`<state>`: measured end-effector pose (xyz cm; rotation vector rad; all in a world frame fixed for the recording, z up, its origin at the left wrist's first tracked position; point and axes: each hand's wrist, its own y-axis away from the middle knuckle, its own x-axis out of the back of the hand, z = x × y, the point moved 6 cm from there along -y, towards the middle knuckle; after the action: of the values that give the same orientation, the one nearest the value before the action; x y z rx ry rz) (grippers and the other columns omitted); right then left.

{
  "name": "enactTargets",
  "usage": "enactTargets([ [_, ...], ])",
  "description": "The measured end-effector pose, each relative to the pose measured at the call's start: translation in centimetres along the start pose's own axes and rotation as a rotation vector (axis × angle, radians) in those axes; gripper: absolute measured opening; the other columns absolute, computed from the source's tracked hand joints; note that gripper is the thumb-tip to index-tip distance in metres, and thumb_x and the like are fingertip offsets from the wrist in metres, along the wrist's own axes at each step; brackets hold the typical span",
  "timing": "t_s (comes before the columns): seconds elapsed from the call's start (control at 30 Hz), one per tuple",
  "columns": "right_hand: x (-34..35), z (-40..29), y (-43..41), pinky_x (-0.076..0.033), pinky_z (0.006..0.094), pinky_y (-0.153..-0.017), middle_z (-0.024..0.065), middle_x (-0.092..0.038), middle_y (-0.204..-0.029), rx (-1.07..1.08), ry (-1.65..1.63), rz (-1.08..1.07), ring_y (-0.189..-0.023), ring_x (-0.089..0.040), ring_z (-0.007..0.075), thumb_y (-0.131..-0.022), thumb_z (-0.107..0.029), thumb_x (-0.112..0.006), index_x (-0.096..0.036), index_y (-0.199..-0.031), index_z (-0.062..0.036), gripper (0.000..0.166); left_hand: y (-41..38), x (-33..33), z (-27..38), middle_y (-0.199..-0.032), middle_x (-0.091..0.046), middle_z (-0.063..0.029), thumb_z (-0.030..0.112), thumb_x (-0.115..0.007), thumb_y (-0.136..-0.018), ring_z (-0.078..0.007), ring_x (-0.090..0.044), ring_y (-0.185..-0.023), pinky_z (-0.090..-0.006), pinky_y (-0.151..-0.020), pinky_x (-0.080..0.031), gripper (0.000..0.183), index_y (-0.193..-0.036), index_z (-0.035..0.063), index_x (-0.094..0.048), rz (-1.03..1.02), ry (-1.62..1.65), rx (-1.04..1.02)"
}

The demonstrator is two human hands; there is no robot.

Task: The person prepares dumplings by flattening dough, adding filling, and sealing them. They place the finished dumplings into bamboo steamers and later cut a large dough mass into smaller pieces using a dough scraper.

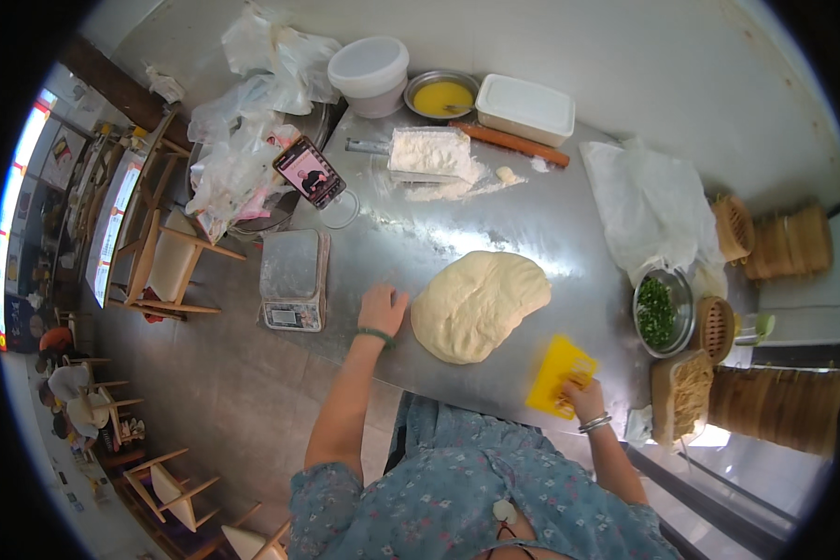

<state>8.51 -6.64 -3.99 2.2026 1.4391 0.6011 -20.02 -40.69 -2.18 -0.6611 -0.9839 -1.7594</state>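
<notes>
A large mound of pale dough point(479, 306) lies on the stainless steel table point(385, 245). Just left of it, my left hand point(383, 310) is at the tabletop with nothing in it, a green bangle on its wrist. My right hand point(583, 400) grips a yellow plastic dough scraper point(560, 374), slightly blurred, near the front edge and to the lower right of the dough. Beyond the dough, a scoop of white flour point(430, 152) rests on the table with flour spilled around it. A small bit of dough point(505, 173) lies beside the flour.
Left stand a digital scale point(294, 269) and a phone point(309, 173). Along the back are a lidded bucket point(369, 73), a bowl of yellow liquid point(442, 98), a rolling pin point(514, 143) and a lidded box point(525, 108). Right are chopped greens in a bowl point(656, 313) and bamboo steamers point(714, 329).
</notes>
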Motion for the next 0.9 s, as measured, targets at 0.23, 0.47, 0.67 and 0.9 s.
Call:
enactTargets([
  [0.23,-11.3,1.3,-3.0,-0.05,0.0278,-0.061,0.0072,-0.063,-0.081,-0.109,-0.245,-0.147,-0.07,-0.061,0.0153,-0.076,-0.006,-0.059,-0.061,-0.09,0.0011,0.016,3.8,-4.9,1.4,-0.112,-0.051,-0.0191,0.031,-0.059,-0.079,-0.0362,-0.044,-0.106,-0.0418,-0.086,-0.039,0.036,-0.097,-0.0001,-0.055,0.234,0.147,-0.208],
  [0.47,-19.5,-2.4,-3.5,-0.05,0.0298,-0.067,0.0102,-0.064,-0.092,0.073,-0.263,-0.146,-0.08,-0.063,0.0186,-0.074,-0.005,-0.06,-0.06,-0.101,0.0025,0.028,4.8,-2.2,4.1,-0.097,-0.058,-0.0196,0.024,-0.065,-0.073,-0.0374,-0.055,-0.087,-0.0415,-0.075,-0.045,0.036,-0.098,0.0002,-0.053,0.027,0.661,-0.129],
  [0.67,-25.5,-4.9,-4.0,-0.05,0.0296,-0.066,0.0094,-0.064,-0.09,0.03,-0.485,-0.353,-0.077,-0.061,0.018,-0.078,-0.009,-0.059,-0.059,-0.099,0.0033,0.024,1.0,6.2,4.9,-0.099,-0.059,-0.0199,0.023,-0.063,-0.075,-0.039,-0.055,-0.092,-0.0429,-0.078,-0.045,0.035,-0.102,0.0034,-0.055,-0.044,0.123,-0.218],
  [0.9,-10.9,0.5,-1.8,-0.051,0.0314,-0.073,0.0077,-0.061,-0.092,-0.24,-0.166,-0.336,-0.08,-0.061,0.0185,-0.08,-0.006,-0.056,-0.057,-0.1,-0.0019,0.021,-2.8,3.3,0.1,-0.115,-0.054,-0.0206,0.02,-0.056,-0.077,-0.0366,-0.05,-0.106,-0.0432,-0.093,-0.039,0.044,-0.116,0.0004,-0.05,0.116,-0.171,-0.339],
])
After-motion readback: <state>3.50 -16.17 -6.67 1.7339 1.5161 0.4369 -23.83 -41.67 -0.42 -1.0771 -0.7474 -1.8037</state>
